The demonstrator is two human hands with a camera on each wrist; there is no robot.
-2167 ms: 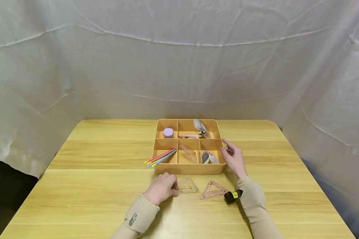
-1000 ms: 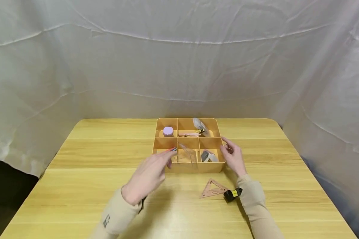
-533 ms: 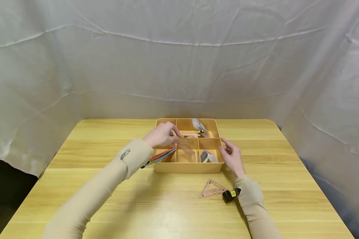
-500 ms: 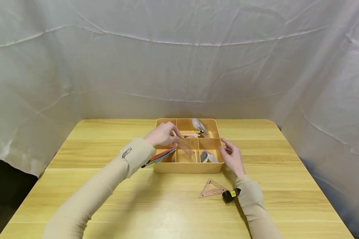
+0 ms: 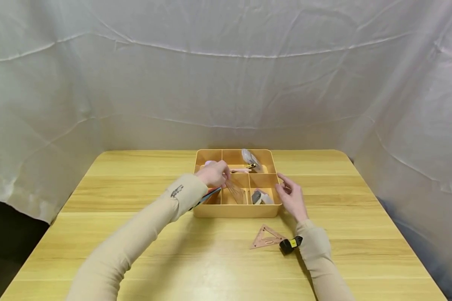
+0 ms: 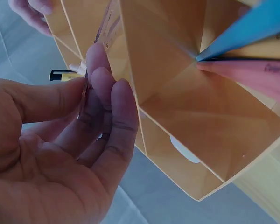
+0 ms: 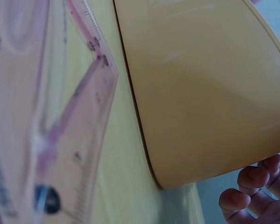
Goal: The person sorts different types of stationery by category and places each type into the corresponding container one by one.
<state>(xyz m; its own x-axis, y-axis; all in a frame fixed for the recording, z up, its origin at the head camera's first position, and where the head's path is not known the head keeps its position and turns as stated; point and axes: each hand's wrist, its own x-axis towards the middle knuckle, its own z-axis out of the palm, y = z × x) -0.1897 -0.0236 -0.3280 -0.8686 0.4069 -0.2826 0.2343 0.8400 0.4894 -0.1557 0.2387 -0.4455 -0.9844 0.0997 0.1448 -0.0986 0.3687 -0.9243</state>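
In the head view my left hand (image 5: 214,173) is over the front middle compartment of an orange divided organizer box (image 5: 235,211). It pinches a clear set square (image 5: 237,193) between thumb and fingertips, and this hangs tilted down into the compartment. The left wrist view shows the set square (image 6: 109,28) nearly edge-on. My right hand (image 5: 293,200) grips the box's right side, thumb at the rim. In the right wrist view its curled fingers (image 7: 254,182) are beside the box wall. A pinkish set square (image 5: 261,242) lies flat on the table in front of the box.
Colored pencils (image 6: 252,70) lean out of the front left compartment. Erasers (image 5: 263,198) lie in the front right one. The back compartments hold a lilac item (image 5: 209,162), a clear bag (image 5: 250,158) and a pink tool. Grey cloth (image 5: 226,83) hangs behind the table.
My left hand has lifted the clear set square off the table and carried it forward over the box, then lowered it into the front middle compartment. My right hand stays at the box.
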